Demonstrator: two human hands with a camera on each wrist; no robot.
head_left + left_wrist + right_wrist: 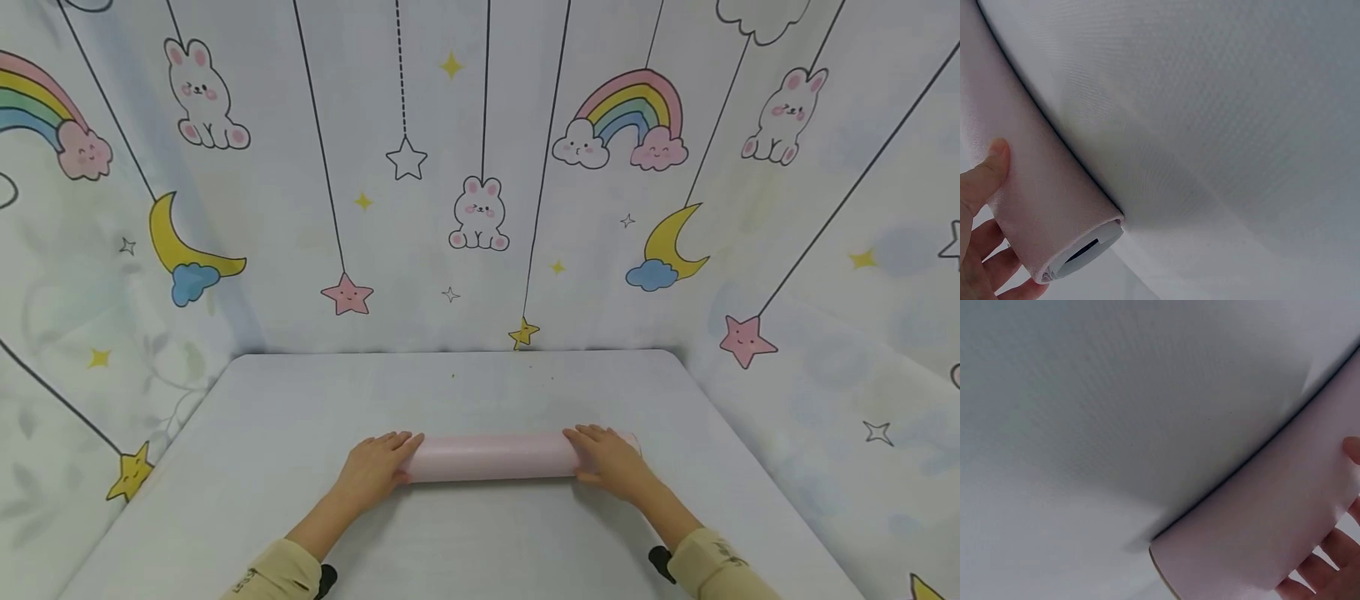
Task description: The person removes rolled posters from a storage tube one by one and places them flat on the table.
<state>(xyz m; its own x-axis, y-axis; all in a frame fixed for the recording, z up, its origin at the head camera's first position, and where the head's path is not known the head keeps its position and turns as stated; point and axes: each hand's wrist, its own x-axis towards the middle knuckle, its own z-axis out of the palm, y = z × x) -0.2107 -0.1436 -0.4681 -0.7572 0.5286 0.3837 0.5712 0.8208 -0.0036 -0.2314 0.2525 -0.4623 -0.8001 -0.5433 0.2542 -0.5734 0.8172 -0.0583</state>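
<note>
A pink rolled-up sheet (491, 457) lies crosswise on the white table, its smooth outer face showing. My left hand (377, 468) grips its left end, with the thumb (999, 156) on the near side and the fingers over the far side. The left wrist view shows a pale inner layer (1094, 250) around a narrow dark hollow at that end. Near the right end my right hand (611, 460) holds the roll the same way, fingers (1319, 572) spread along its far side. In the right wrist view the roll's pink surface (1260, 512) meets a thin tan edge at its end.
The white tabletop (487, 542) has rounded far corners. Behind and beside it hang white cloth walls (420, 242) printed with rabbits, stars, moons and rainbows. A few tiny dark specks (453, 376) lie near the table's far edge.
</note>
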